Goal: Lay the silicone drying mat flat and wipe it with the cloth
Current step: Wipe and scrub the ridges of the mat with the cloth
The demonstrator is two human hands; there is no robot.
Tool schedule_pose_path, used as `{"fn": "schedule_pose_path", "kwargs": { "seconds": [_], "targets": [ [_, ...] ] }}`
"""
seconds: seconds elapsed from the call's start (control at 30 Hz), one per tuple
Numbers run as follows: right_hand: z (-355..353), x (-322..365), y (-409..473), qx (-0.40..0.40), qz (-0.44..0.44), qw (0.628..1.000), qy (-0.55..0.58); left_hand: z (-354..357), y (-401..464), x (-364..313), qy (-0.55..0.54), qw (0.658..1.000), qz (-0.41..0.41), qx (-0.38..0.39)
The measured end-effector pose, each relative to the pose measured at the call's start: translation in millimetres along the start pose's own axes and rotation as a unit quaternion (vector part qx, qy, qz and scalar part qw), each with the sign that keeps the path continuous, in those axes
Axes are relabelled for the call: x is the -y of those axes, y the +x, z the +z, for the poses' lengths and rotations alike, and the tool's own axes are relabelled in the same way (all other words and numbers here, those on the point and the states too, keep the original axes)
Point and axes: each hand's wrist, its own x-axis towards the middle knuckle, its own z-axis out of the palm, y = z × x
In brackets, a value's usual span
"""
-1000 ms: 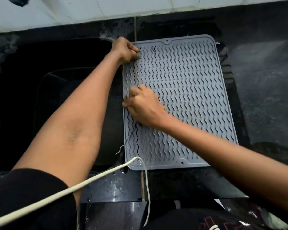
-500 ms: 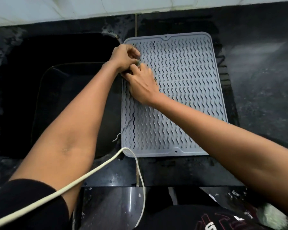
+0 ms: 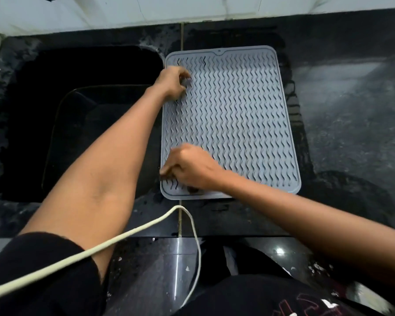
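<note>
The grey silicone drying mat (image 3: 237, 115) with wavy ridges lies flat on the black counter, just right of the sink. My left hand (image 3: 172, 83) rests on the mat's upper left edge, with its fingers curled and pinched on the ridges. At the near left corner of the mat, my right hand (image 3: 189, 166) presses down with its fingers closed. A small dark piece of cloth (image 3: 193, 189) shows from under that hand; most of it is hidden.
A black sink (image 3: 82, 124) lies left of the mat. A white cord (image 3: 114, 244) runs from the bottom left across the counter's front edge. White wall tiles (image 3: 192, 8) stand behind. Wet dark counter (image 3: 351, 110) stretches to the right.
My right hand has slid from the mat's upper left down to its near left corner. My left hand has stayed at the upper left edge.
</note>
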Motion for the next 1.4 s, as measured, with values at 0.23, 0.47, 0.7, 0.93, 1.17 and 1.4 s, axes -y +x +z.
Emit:
{"fn": "schedule_pose_path", "kwargs": {
  "seconds": [0.23,0.47,0.7,0.93,1.17,1.4],
  "targets": [
    [-4.6,-25.8,48.5,-0.083,0.088,0.982,-0.142,4.8,-34.0,11.8,-0.001,1.000,-0.007,-0.005],
    [19.7,9.1,-11.7,-0.014,-0.003,0.995,-0.103,16.3,-47.6,6.7,0.065,0.998,0.012,-0.004],
    [17.3,27.4,-50.8,0.066,0.020,0.996,0.055,19.3,-57.1,1.7,0.148,0.988,0.006,0.045],
    [-31.9,-11.9,-59.4,-0.049,0.268,0.782,0.561,2.4,-109.9,-25.8,-0.141,0.986,-0.022,-0.084],
    [-79.0,-42.8,-67.6,-0.037,0.206,0.480,0.852,-0.9,-167.1,-61.7,-0.338,0.930,-0.089,0.109],
    [-91.4,-48.3,-74.8,-0.033,0.192,0.491,0.849,5.4,-166.1,-76.8,-0.344,0.935,-0.082,0.039]
  ]
}}
